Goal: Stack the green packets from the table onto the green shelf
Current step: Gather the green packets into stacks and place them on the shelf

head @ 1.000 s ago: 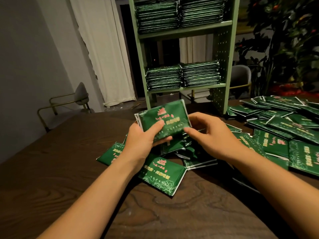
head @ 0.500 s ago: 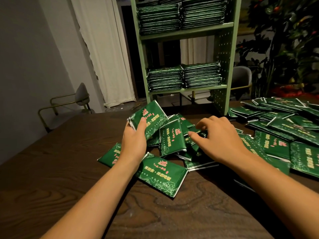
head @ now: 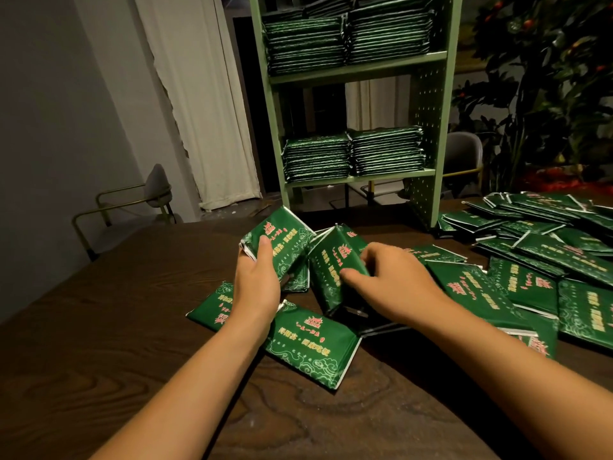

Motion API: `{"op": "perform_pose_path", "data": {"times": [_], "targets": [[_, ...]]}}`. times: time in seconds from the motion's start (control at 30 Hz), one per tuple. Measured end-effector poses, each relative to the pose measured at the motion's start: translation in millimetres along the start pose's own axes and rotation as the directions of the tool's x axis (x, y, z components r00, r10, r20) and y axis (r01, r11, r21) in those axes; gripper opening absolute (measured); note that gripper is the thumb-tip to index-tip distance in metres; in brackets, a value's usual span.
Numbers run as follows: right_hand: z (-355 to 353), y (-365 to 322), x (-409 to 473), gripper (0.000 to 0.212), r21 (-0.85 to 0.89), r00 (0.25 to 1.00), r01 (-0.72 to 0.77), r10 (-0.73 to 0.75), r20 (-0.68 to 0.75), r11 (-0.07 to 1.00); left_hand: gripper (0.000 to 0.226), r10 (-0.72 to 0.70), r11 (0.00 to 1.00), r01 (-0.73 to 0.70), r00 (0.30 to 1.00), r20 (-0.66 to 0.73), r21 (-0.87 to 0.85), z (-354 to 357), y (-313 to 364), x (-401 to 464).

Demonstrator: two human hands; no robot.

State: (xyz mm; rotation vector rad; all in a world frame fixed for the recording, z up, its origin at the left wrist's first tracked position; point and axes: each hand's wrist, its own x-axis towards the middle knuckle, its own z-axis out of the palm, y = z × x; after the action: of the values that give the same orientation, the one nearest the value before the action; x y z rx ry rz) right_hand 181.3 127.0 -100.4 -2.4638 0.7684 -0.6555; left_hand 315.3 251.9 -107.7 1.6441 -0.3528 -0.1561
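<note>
My left hand (head: 257, 283) grips a small stack of green packets (head: 285, 240), thumb on top, tilted up off the dark wooden table (head: 99, 327). My right hand (head: 394, 283) pinches another green packet (head: 331, 263) standing on edge just right of that stack. More loose packets lie under both hands, one flat in front (head: 311, 346). Behind them stands the green shelf (head: 428, 127), its two visible levels each bearing two piles of packets (head: 351, 154).
A broad spread of green packets (head: 544, 260) covers the table's right side. Grey chairs stand at the left (head: 156, 190) and behind the shelf (head: 462, 154). A white curtain (head: 205, 111) and a leafy plant (head: 547, 78) are in the background.
My left hand carried its stack of packets leftward and tilted it. My right hand let go of that stack, reached into the pile and took hold of another packet.
</note>
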Motion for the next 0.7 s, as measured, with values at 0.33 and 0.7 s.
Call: {"op": "perform_pose_path", "data": {"times": [0.33, 0.7], "targets": [[-39.3, 28.5, 7.6, 0.008, 0.656, 0.991, -0.135, 0.101, 0.089, 0.743, 0.042, -0.041, 0.975, 0.059, 0.995, 0.088, -0.216, -4.5, 4.1, 0.0], [-27.8, 24.1, 7.2, 0.011, 0.626, 0.994, -0.01, 0.074, -0.076, 0.779, 0.038, 0.033, 0.954, 0.115, 0.877, 0.48, -0.276, -0.8, 13.6, -18.0]]}}
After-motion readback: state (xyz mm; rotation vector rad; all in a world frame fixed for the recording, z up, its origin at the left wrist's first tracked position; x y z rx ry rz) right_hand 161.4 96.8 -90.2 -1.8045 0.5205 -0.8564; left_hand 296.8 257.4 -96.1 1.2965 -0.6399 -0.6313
